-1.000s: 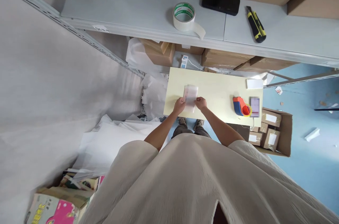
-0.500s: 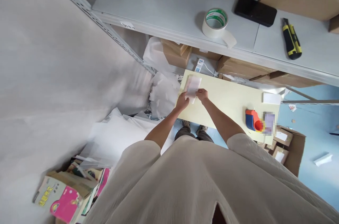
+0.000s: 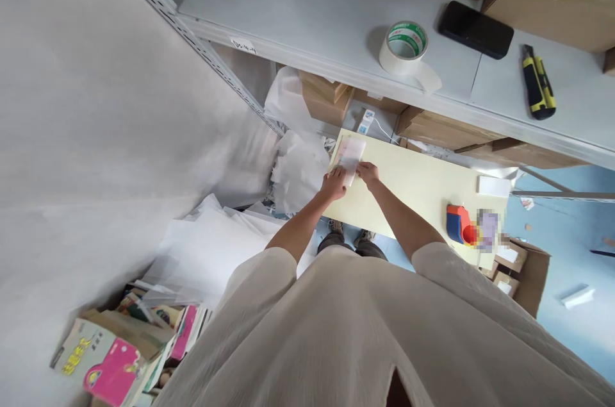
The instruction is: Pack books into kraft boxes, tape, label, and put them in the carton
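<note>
A flat, pale pink-and-white packet (image 3: 352, 152), seemingly in a translucent wrap, lies on the left end of the cream tabletop (image 3: 413, 182). My left hand (image 3: 334, 184) rests on its near left part with the fingers laid out flat over it. At the packet's right edge, my right hand (image 3: 369, 174) has its fingers closed in a pinch on the border. Small print on the packet is too blurred to read.
Above the table runs a grey shelf (image 3: 298, 16) with a tape roll (image 3: 402, 51), a black phone (image 3: 475, 29) and a utility knife (image 3: 538, 83). A red-and-blue tape dispenser (image 3: 457, 222) stands at the table's right. White sheets (image 3: 216, 247) and books (image 3: 115, 362) are piled left.
My left hand has gone from the packet's near left edge onto its top, fingers now flat. My right hand stays at the right edge. The view has shifted slightly.
</note>
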Available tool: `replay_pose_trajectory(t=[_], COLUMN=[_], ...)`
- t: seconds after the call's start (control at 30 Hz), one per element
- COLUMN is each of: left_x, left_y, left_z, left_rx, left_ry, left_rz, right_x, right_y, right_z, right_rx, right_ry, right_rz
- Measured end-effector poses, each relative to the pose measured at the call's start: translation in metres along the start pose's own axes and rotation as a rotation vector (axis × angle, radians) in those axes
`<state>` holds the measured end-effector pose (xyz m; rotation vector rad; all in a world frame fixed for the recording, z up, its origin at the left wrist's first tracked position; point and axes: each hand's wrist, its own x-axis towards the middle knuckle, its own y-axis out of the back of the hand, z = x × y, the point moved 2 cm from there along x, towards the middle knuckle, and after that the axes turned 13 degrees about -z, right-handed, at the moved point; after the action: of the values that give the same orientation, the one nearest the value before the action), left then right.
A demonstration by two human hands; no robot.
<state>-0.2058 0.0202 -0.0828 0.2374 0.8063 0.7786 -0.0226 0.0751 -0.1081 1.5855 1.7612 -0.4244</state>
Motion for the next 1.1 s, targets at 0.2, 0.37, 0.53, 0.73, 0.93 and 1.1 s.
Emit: replay_pose_trajectory(t=[0.2,0.37,0.53,0.73,0.93,1.1], left_x=[0.004,-0.013,-0.055,-0.101,-0.145,-0.195], left_y=[0.004,-0.001,-0.021,-0.052,-0.108,-0.162], left_z=[0.005,0.018,0.030,0.046,0.071,0.076], left_rx=[0.003,-0.013,-0.017,0.009,0.107,0.082], left_ry=[0.025,-0.003,0.057,0.126,0.239,0.328], left_rz=[-0.010,0.096,0.168,0.311,0.382,0.456], right_x=[-0.031,-0.074,-0.109,-0.129,-0.153,-0.176], right_y=[0.012,0.032,0.063,0.092,0.107,0.089], right_z=[0.012,0.027,0.035,0.031,0.050,0.077], right_rx=[0.022,0.094,0.075,-0.017,-0.113,-0.198], right_ry=[-0.067,-0.083,-0.073,0.032,0.141,0.145], right_rz=[0.012,-0.022,-0.059,-0.116,-0.195,-0.313])
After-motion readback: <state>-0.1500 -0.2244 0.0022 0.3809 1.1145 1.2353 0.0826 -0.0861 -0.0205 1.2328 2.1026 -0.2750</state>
